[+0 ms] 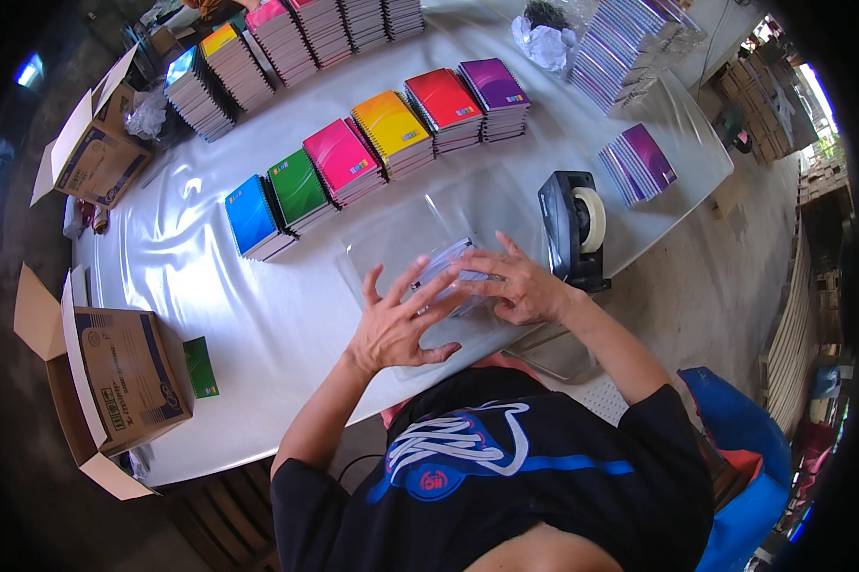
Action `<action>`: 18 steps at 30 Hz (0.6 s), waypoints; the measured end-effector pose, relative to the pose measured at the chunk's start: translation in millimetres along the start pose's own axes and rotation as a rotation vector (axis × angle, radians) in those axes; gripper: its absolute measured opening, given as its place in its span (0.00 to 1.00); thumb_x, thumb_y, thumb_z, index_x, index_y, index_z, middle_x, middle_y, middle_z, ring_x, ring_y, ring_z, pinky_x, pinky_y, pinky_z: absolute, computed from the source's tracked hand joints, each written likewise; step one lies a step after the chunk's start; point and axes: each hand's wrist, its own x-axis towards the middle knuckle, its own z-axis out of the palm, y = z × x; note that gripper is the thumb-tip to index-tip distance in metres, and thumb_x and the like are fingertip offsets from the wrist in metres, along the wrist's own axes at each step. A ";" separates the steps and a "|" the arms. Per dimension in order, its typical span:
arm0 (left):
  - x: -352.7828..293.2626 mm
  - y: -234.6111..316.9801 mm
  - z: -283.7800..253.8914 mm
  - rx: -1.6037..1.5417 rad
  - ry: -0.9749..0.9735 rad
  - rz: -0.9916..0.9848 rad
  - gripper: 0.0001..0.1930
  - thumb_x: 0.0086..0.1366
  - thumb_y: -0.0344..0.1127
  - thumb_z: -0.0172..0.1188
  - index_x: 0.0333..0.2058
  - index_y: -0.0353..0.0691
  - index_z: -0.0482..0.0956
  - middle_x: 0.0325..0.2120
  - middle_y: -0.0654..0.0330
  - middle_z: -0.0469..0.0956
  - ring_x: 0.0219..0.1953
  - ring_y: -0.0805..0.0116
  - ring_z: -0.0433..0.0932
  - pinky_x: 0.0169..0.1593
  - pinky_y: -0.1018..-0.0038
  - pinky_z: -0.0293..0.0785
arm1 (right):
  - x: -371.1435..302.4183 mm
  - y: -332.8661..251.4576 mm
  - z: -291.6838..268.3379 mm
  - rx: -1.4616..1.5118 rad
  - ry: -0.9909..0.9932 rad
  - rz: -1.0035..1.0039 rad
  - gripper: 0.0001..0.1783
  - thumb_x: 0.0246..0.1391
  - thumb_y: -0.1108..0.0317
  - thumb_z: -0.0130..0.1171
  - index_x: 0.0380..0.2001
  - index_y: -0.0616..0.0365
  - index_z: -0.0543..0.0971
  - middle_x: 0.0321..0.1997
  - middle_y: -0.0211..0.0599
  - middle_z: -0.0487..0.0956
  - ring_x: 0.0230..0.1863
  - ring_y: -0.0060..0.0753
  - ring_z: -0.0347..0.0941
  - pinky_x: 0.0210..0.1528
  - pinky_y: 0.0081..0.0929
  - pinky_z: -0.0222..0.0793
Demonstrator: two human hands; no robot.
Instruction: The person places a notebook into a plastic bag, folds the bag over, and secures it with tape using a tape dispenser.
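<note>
My left hand (403,322) is open, its fingers spread and reaching over a small bundle (439,262) with pale, striped edges. From the other side my right hand (525,284) stretches its fingers across the same bundle, partly overlapping the left fingertips. The bundle looks like stacked spiral notebooks, but my fingers hide most of it. Beneath it lie clear plastic sheets (364,250) on the table. Whether the fingers touch the bundle or hover just above it, I cannot tell. A black tape dispenser (565,229) with a roll of tape stands just beyond my right hand.
A row of coloured notebook stacks (391,124) runs across the table (286,362), with more stacks (282,43) behind. Purple notebooks (639,164) lie at the right. Open cardboard boxes (129,377) stand at the left, beside a green notebook (200,367). A blue chair (748,477) is at the lower right.
</note>
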 end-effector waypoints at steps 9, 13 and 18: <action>47.2 -63.5 9.5 -0.875 -0.151 -0.450 0.15 0.57 0.28 0.58 0.45 0.37 0.78 0.35 0.54 0.81 0.36 0.65 0.81 0.40 0.74 0.75 | 3.9 -4.2 5.0 -0.071 0.027 -0.005 0.41 0.33 0.76 0.58 0.56 0.29 0.70 0.65 0.28 0.62 0.67 0.34 0.56 0.67 0.59 0.37; 62.5 -62.2 -0.6 -1.039 -0.078 -0.624 0.10 0.59 0.22 0.55 0.38 0.34 0.81 0.30 0.58 0.81 0.31 0.73 0.80 0.33 0.79 0.75 | 0.7 -3.0 5.6 -0.059 0.017 -0.007 0.40 0.34 0.75 0.58 0.56 0.28 0.70 0.66 0.27 0.61 0.67 0.33 0.55 0.67 0.60 0.37; 57.1 -38.2 -17.6 -0.316 0.343 -0.285 0.14 0.55 0.26 0.59 0.43 0.37 0.79 0.40 0.49 0.78 0.38 0.65 0.78 0.38 0.71 0.71 | 0.1 -5.2 2.7 -0.054 -0.033 0.010 0.40 0.35 0.73 0.59 0.56 0.25 0.70 0.67 0.26 0.59 0.69 0.33 0.52 0.65 0.66 0.40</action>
